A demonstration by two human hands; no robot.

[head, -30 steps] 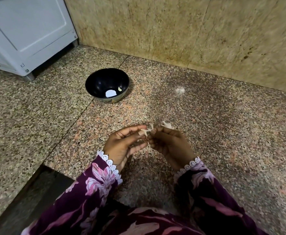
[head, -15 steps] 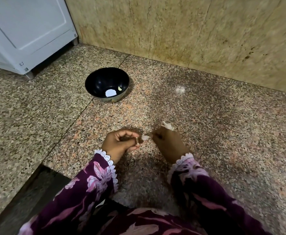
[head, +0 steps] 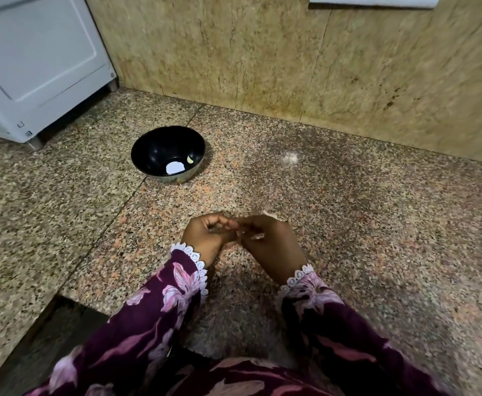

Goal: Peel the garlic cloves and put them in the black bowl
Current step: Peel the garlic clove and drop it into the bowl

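Garlic clove hidden between the fingertips, low over the middle of the granite floor (head: 377, 224). Black bowl (head: 168, 154) well apart, toward the far left by the white cabinet (head: 34, 67), one peeled clove (head: 190, 159) inside. Left hand (head: 210, 234) curled, right hand (head: 265, 238) pinching; whether skin or clove, cannot tell. Slip risk: clove dropping to floor, skin scraps (head: 268, 215) mixing in.
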